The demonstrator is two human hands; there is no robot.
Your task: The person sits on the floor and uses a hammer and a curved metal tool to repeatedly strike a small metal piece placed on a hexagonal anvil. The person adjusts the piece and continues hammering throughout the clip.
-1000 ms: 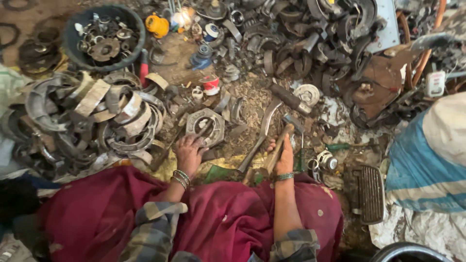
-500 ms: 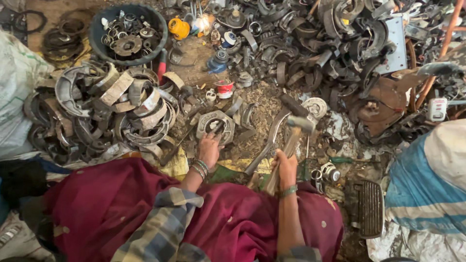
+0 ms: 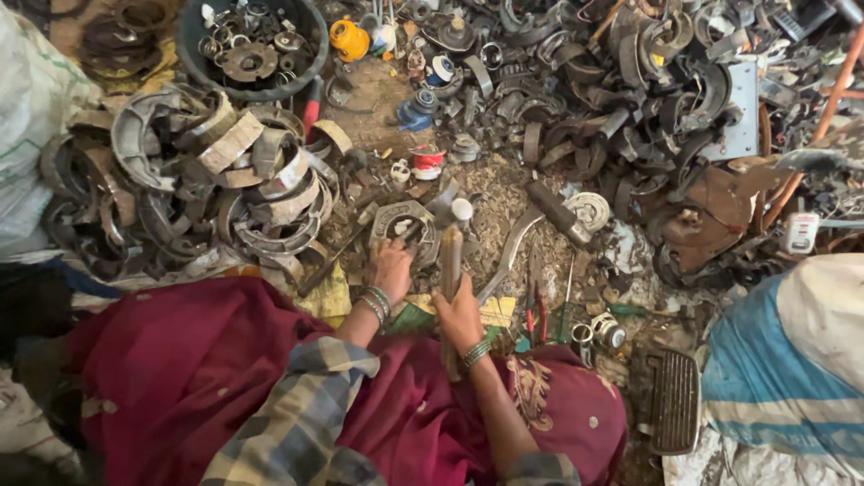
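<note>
Floor point(image 3: 504, 193): bare earth strewn with rust flakes, grit and small metal scraps.
Right scrap heap point(image 3: 648, 99): dark, greasy curved metal parts, tangled and overlapping, across the upper right of the view.
Left scrap heap point(image 3: 216, 180): crescent-shaped brake shoes of grey metal with tan, worn linings, stacked loosely on one another.
Garment point(image 3: 189, 378): maroon cloth across the lap, with a plaid sleeve over it.
Sack point(image 3: 783, 369): woven plastic, blue and white, at the right edge.
Tub point(image 3: 193, 67): round, dark, holding rings, discs and small metal fittings; at upper left, behind the left heap.
Grille point(image 3: 675, 400): black ribbed rectangular piece, lying flat beside the sack.
Brake shoe point(image 3: 405, 220): grey curved metal part on the floor directly ahead of the knees, between the two heaps; dusty, pitted surface.
Hammer point(image 3: 450, 252): worn wooden handle, standing roughly upright, with a pale rounded end at the top, just right of the brake shoe.
Left hand point(image 3: 392, 267): fingers bent down onto the near edge of the brake shoe, pressing it; metal bangles at the wrist.
Right hand point(image 3: 457, 315): closed around the lower hammer handle; green bangles at the wrist.
Small can point(image 3: 427, 163): red and white cylinder, upright, beyond the brake shoe.
Yellow container point(image 3: 348, 39): rounded, plastic, beside the tub.
</note>
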